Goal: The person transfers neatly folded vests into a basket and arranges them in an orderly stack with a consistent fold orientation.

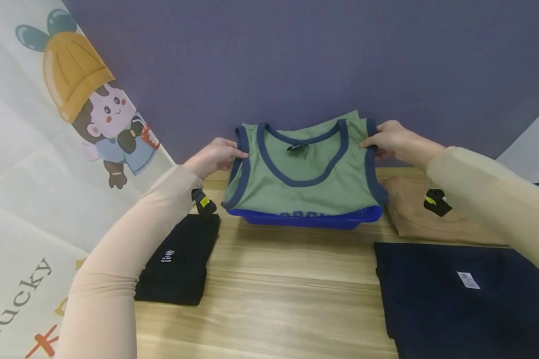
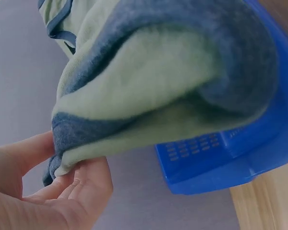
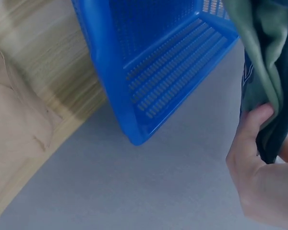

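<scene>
A green tank top (image 1: 296,194) with dark blue trim is held up by both shoulders, over a blue plastic basket (image 1: 303,222). My left hand (image 1: 216,155) pinches its armhole edge at the left; the left wrist view shows thumb and fingers (image 2: 89,184) closed on the bunched trim. On the other side my right hand (image 1: 395,139) pinches the right shoulder, thumb over the folded fabric in the right wrist view. The shirt's lower part is hidden behind the basket's front rim. Slotted holes line the basket's inside (image 3: 168,72).
Folded black clothing (image 1: 179,264) lies to the left on the wooden table (image 1: 292,294). At the right are a folded tan garment (image 1: 413,214) and a navy one (image 1: 467,304) with a white label. A grey-purple wall (image 1: 296,60) rises behind the basket.
</scene>
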Action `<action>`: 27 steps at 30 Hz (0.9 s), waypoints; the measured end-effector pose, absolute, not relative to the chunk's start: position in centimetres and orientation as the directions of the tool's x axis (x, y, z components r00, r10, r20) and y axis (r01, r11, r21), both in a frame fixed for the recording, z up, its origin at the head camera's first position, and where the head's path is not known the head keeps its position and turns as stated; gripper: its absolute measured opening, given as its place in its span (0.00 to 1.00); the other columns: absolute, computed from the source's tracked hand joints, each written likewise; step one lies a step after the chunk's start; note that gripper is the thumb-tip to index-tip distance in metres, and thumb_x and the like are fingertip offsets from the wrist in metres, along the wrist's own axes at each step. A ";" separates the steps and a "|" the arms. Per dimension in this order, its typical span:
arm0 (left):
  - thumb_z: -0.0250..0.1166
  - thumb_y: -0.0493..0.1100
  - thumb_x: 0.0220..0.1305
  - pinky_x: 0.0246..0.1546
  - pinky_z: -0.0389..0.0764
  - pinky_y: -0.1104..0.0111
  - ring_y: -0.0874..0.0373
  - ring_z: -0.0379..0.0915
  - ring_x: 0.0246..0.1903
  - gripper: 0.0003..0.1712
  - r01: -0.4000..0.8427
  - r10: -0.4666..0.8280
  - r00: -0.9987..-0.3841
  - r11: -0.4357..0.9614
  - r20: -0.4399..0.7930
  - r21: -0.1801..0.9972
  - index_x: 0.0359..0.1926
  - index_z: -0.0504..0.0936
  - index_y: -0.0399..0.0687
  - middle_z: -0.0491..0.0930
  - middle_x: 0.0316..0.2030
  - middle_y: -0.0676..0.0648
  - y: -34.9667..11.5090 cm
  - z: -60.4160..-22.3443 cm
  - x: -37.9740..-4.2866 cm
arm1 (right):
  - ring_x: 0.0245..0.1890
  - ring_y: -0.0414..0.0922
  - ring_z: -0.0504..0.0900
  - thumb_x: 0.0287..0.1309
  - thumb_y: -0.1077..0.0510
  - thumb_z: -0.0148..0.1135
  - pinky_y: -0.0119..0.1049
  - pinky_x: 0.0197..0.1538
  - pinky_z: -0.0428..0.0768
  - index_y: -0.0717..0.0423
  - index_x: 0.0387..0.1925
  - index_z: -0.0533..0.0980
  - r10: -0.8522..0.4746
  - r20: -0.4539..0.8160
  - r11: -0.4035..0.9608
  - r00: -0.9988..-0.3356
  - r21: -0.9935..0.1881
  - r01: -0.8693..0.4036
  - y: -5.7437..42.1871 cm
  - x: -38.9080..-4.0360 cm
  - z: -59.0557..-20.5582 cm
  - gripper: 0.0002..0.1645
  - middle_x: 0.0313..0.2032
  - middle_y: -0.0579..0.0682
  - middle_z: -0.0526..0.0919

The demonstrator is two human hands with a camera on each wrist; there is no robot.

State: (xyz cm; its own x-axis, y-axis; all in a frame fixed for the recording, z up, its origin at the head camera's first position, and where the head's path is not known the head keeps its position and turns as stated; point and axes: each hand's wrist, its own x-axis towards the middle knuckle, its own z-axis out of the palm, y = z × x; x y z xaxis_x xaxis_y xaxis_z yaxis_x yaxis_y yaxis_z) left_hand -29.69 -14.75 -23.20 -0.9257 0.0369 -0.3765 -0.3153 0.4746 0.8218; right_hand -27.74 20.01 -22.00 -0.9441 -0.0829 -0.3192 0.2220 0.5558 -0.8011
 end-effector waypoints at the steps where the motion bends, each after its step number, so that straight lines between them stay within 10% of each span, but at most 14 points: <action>1: 0.60 0.39 0.57 0.21 0.56 0.69 0.62 0.40 0.09 0.37 -0.319 0.033 -0.926 0.470 -0.377 0.823 0.66 0.54 0.48 0.51 0.12 0.56 -14.7 -23.2 -29.9 | 0.26 0.33 0.74 0.59 0.59 0.50 0.33 0.39 0.78 0.67 0.63 0.27 -0.083 -0.317 0.556 -0.945 -0.801 0.220 20.0 -27.9 -22.1 0.48 0.65 0.66 0.43; 5: 0.60 0.37 0.58 0.29 0.72 0.71 0.64 0.65 0.18 0.31 -0.347 0.012 -0.919 0.444 -0.393 0.826 0.63 0.61 0.47 0.75 0.38 0.52 -14.3 -23.0 -30.6 | 0.44 0.53 0.74 0.59 0.59 0.50 0.40 0.49 0.74 0.69 0.63 0.28 -0.077 -0.306 0.558 -0.949 -0.802 0.213 19.8 -28.4 -22.5 0.48 0.64 0.68 0.44; 8: 0.60 0.37 0.57 0.39 0.73 0.70 0.65 0.67 0.24 0.31 -0.362 0.004 -0.915 0.437 -0.405 0.823 0.62 0.62 0.48 0.59 0.62 0.51 -14.1 -22.9 -30.9 | 0.56 0.60 0.63 0.59 0.60 0.49 0.43 0.52 0.71 0.70 0.63 0.28 -0.073 -0.306 0.564 -0.949 -0.798 0.214 19.6 -28.9 -22.8 0.46 0.64 0.68 0.41; 10: 0.60 0.38 0.57 0.33 0.69 0.71 0.65 0.57 0.17 0.27 -0.352 -0.004 -0.918 0.468 -0.396 0.811 0.59 0.66 0.48 0.62 0.60 0.54 -14.1 -22.9 -31.1 | 0.56 0.60 0.62 0.60 0.61 0.48 0.42 0.52 0.72 0.70 0.63 0.29 -0.072 -0.308 0.571 -0.949 -0.792 0.214 19.4 -29.2 -22.8 0.45 0.65 0.67 0.40; 13: 0.61 0.39 0.56 0.23 0.61 0.70 0.62 0.44 0.11 0.04 -0.322 0.013 -0.926 0.494 -0.377 0.808 0.33 0.74 0.49 0.68 0.28 0.56 -14.1 -23.0 -31.4 | 0.47 0.54 0.71 0.59 0.62 0.48 0.40 0.48 0.75 0.70 0.63 0.30 -0.067 -0.306 0.572 -0.950 -0.791 0.215 19.2 -29.6 -22.9 0.45 0.65 0.67 0.41; 16: 0.62 0.39 0.55 0.19 0.55 0.69 0.61 0.41 0.11 0.21 -0.307 0.024 -0.930 0.499 -0.368 0.810 0.18 0.57 0.52 0.52 0.14 0.56 -14.0 -23.2 -31.8 | 0.31 0.41 0.77 0.59 0.63 0.49 0.40 0.47 0.75 0.71 0.63 0.30 -0.068 -0.302 0.551 -0.951 -0.806 0.216 19.1 -30.1 -23.2 0.46 0.63 0.69 0.48; 22: 0.63 0.35 0.53 0.19 0.56 0.69 0.61 0.39 0.12 0.31 -0.310 -0.011 -0.935 0.508 -0.353 0.804 0.15 0.45 0.52 0.40 0.14 0.53 -13.7 -24.8 -33.4 | 0.18 0.34 0.72 0.57 0.65 0.50 0.45 0.51 0.71 0.73 0.62 0.31 -0.063 -0.299 0.553 -0.952 -0.805 0.216 19.1 -30.7 -24.3 0.45 0.61 0.71 0.52; 27: 0.65 0.32 0.50 0.29 0.75 0.70 0.59 0.70 0.23 0.17 -0.340 -0.014 -0.925 0.477 -0.380 0.810 0.19 0.63 0.44 0.67 0.33 0.46 -13.7 -26.2 -34.3 | 0.17 0.34 0.72 0.57 0.66 0.49 0.41 0.47 0.76 0.73 0.63 0.32 -0.069 -0.314 0.547 -0.947 -0.806 0.228 19.0 -31.0 -25.3 0.44 0.60 0.71 0.52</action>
